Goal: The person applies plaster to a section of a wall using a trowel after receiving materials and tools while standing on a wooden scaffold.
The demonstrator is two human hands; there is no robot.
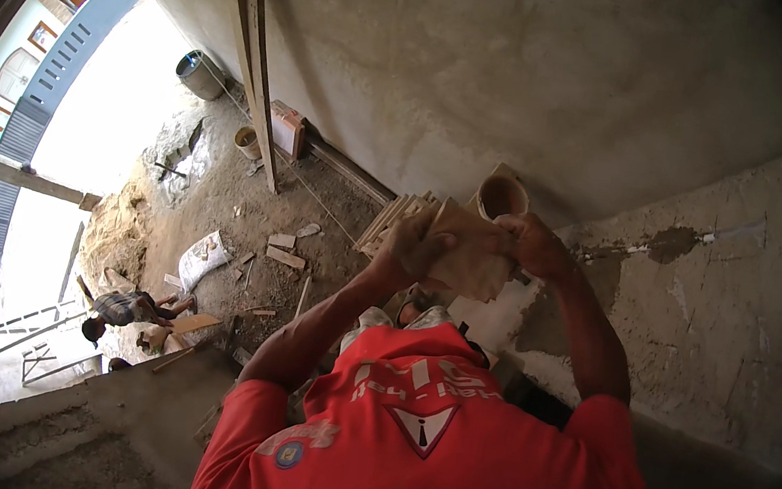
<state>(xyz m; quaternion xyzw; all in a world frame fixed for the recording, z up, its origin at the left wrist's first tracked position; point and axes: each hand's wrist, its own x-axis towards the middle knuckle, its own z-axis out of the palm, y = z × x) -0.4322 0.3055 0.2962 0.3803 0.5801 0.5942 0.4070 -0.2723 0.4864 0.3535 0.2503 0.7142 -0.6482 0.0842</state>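
Note:
Both hands are raised in front of my red shirt, holding a flat, tan tile-like slab [472, 255] between them. My left hand [414, 246] is closed around its left side, with fingers lying across the face. At the upper right edge, my right hand [536, 247] pinches the slab; some of its fingertips are hidden. Just behind my left hand is a stack of thin, pale flat pieces [392, 222], partly covered by the hand. A round container [504, 195] with a brownish inside stands beyond the slab, against the wall.
Long wooden planks [254, 62] lean on the plastered wall [498, 68]. A dark bucket [200, 74], a smaller bucket [247, 142], a white sack [203, 260] and broken pieces [285, 256] lie across the dirt floor. Another person [131, 309] is at the lower left near a sand heap [117, 229].

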